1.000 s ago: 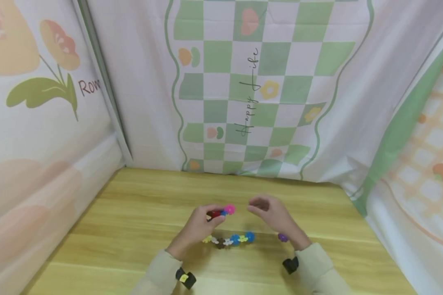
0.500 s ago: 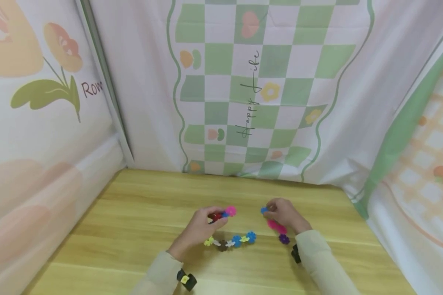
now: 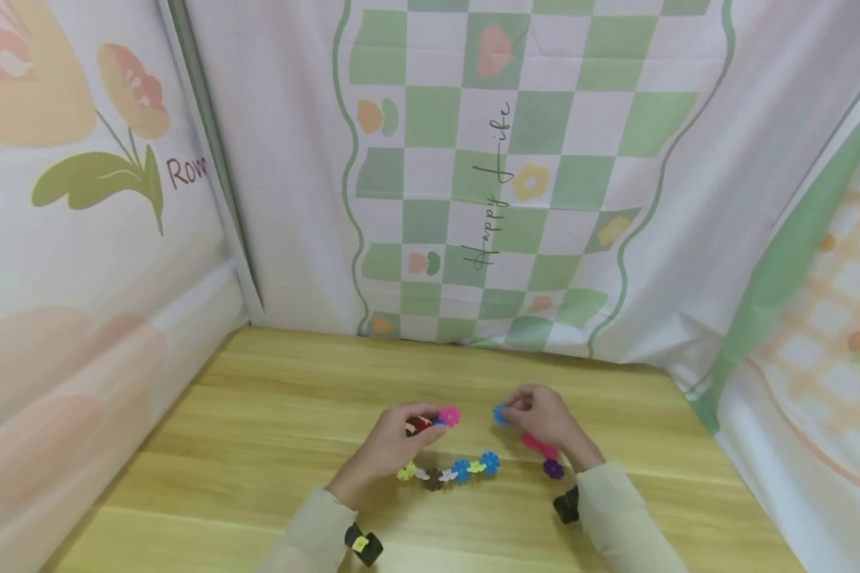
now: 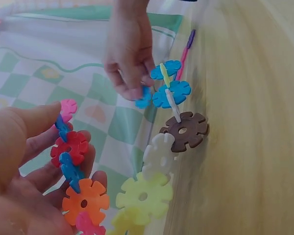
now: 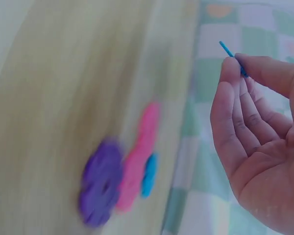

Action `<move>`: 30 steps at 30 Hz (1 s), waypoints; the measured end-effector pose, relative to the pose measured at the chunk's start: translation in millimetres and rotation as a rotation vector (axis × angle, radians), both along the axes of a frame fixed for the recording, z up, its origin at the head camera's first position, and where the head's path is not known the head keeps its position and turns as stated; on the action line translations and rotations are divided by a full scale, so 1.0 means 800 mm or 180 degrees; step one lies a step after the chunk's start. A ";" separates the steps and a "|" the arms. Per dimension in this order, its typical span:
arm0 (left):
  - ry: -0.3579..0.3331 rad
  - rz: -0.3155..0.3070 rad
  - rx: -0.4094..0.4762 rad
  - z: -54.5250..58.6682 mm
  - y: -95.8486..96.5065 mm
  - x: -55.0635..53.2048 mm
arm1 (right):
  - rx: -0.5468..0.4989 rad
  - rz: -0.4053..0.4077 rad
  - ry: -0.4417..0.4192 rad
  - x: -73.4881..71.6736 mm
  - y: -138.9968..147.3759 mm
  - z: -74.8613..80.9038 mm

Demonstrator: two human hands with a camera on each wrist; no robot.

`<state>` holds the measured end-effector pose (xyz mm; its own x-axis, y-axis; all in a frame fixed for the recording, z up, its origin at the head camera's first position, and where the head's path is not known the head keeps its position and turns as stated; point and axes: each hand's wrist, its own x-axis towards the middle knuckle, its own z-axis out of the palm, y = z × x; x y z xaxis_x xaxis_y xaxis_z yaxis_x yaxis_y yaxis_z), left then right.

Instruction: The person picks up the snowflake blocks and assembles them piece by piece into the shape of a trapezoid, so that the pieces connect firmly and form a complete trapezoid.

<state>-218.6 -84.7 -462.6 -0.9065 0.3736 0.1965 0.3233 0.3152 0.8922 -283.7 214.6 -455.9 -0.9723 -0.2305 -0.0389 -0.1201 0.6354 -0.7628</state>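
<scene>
My left hand (image 3: pixel 390 438) holds a chain of interlocking snowflake discs, with a pink disc (image 3: pixel 450 416) at its free end. In the left wrist view, a red disc (image 4: pixel 68 148) and an orange disc (image 4: pixel 85 201) sit along that chain, with blue ones between. My right hand (image 3: pixel 545 418) pinches a single blue disc (image 3: pixel 499 414) between thumb and index finger, a short gap from the pink end. The right wrist view shows this blue disc (image 5: pixel 227 48) nearly edge-on, the other fingers loosely bent. Part of the held chain is hidden by the left hand.
On the wooden table (image 3: pixel 294 382), a second chain with yellow, white, brown and blue discs, including a brown disc (image 3: pixel 435 479), lies below the hands. Pink discs (image 5: pixel 137 161), a purple disc (image 5: pixel 102 183) and a blue disc (image 5: pixel 149 175) lie under the right wrist. Printed curtains (image 3: pixel 294 199) enclose the table.
The right hand, which showed no disc a second ago, moved right, and a blue disc appeared in its fingers; since then it has shifted slightly left. The left hand has barely moved.
</scene>
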 end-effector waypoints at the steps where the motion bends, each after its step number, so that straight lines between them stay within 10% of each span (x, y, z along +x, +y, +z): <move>1: 0.0019 -0.0009 -0.0005 0.000 0.000 0.000 | -0.0086 -0.0001 -0.0025 0.004 -0.003 0.004; 13: 0.0183 -0.0134 0.0050 0.005 0.001 0.002 | -0.0941 0.0126 -0.0205 0.046 -0.035 0.046; 30: 0.1020 -0.0121 -0.0260 0.005 0.009 0.005 | -0.0756 0.0311 -0.0341 0.064 -0.063 0.073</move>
